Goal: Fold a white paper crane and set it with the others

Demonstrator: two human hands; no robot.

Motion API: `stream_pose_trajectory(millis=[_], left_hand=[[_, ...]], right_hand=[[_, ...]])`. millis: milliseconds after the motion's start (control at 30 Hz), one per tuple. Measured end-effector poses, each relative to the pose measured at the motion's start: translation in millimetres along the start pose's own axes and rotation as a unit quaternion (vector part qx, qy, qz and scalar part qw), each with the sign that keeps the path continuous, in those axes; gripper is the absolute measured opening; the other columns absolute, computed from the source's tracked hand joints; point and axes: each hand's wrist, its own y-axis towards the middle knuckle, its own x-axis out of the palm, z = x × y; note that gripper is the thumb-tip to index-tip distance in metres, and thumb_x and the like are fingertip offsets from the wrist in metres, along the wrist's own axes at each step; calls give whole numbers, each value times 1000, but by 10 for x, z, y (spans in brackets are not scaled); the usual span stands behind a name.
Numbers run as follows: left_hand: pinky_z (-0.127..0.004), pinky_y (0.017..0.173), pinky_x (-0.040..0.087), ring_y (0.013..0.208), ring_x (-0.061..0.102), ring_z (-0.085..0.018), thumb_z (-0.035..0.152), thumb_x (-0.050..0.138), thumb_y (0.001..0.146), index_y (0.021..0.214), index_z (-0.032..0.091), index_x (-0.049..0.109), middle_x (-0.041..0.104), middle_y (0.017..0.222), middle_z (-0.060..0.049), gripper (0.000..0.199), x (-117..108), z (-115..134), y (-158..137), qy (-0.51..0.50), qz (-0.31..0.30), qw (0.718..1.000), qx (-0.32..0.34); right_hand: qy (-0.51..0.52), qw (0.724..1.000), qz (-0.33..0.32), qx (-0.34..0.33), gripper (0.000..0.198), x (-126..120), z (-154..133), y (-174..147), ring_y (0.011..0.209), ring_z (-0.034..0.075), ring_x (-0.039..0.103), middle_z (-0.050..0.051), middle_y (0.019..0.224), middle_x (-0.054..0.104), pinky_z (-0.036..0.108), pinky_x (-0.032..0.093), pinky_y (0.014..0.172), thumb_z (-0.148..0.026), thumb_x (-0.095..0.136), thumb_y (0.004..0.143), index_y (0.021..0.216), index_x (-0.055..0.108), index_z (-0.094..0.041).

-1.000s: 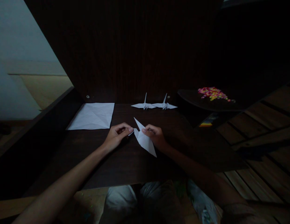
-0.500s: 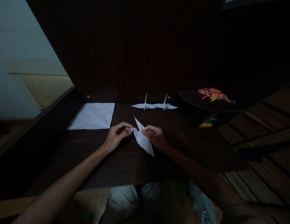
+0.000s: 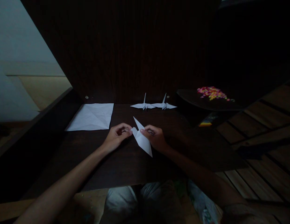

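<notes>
A white folded paper crane (image 3: 143, 142) is held between my two hands above the dark desk (image 3: 121, 165). My left hand (image 3: 118, 135) pinches the small bent tip at its left side between thumb and fingers. On the other side, my right hand (image 3: 155, 136) grips the body, thumb on top and fingers curled behind. One long point of the paper sticks up and to the left, another points down toward me. Part of the crane is covered by my right thumb.
Two finished-looking white paper cranes (image 3: 144, 106) stand side by side at the desk's back. A creased white paper sheet (image 3: 93, 116) lies at the back left. Small colourful pieces (image 3: 212, 93) are heaped on a dark corner shelf (image 3: 193, 101) at right.
The crane has turned slightly in my fingers, so its lower part shows as one flatter point. Both hands keep their grips in nearly the same place.
</notes>
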Motion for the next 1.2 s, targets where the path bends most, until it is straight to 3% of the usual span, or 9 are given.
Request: stream_pose_trajectory(millis=[100, 333, 500, 600, 700, 900, 1033, 1200], left_hand=[[-24, 67, 45, 70, 57, -13, 32, 75, 70, 86, 15, 65, 63, 75, -1, 25, -1, -25, 2, -12, 6, 1000, 11], [-26, 72, 47, 74, 59, -13, 30, 75, 69, 93, 15, 64, 64, 80, -2, 30, -3, 2, 18, -17, 88, 995, 38], [-26, 69, 48, 71, 59, -13, 31, 75, 68, 92, 15, 63, 64, 79, -1, 31, 7, 4, 34, -41, 97, 994, 25], [-27, 64, 48, 68, 58, -15, 37, 64, 79, 85, 15, 65, 63, 75, -2, 23, 14, -20, 23, -61, 54, 997, -6], [-28, 66, 48, 68, 58, -15, 39, 57, 85, 81, 15, 67, 64, 75, -3, 27, 20, -28, 1, -77, 3, 997, -16], [-25, 67, 46, 67, 59, -13, 38, 72, 75, 84, 13, 68, 65, 71, -1, 27, 58, -3, -40, -6, -49, 998, -45], [-29, 74, 50, 76, 64, -16, 34, 78, 70, 96, 13, 65, 69, 83, -4, 36, 84, -49, -49, -46, -96, 992, -73], [-31, 80, 52, 81, 68, -18, 29, 79, 70, 101, 13, 61, 71, 89, -6, 39, 76, -89, -38, -143, -138, 976, -88]], right_hand=[[5, 1000, 1, 6, 21, -3, 3, 11, 55, 11, 54, -1, 62, 62, 22, 39, 50, -36, 65, 77, 67, 63, -17], [28, 998, -43, 26, 19, 1, 30, 24, 54, 10, 53, -1, 61, 61, 21, 39, 51, -33, 66, 76, 66, 64, -16], [31, 998, -50, 25, 18, 29, 49, 5, 54, 10, 53, -2, 62, 61, 21, 38, 51, -33, 66, 76, 67, 64, -16], [28, 999, -40, 22, 19, 32, 44, -3, 54, 10, 53, -2, 61, 61, 21, 39, 51, -33, 65, 77, 68, 64, -17], [27, 999, -28, 21, 20, 28, 36, -6, 56, 11, 54, -1, 62, 62, 22, 40, 52, -35, 66, 77, 68, 64, -17], [59, 997, -29, 31, 20, 43, 55, -11, 58, 12, 57, 0, 65, 64, 23, 43, 53, -36, 67, 76, 69, 64, -18], [89, 994, -31, 48, 21, 55, 63, -12, 57, 12, 58, -1, 66, 64, 23, 45, 52, -37, 72, 72, 69, 64, -18], [153, 980, -76, 102, 33, 30, 32, 19, 39, 11, 52, -4, 51, 56, 22, 43, 38, -50, 65, 77, 69, 59, -18]])
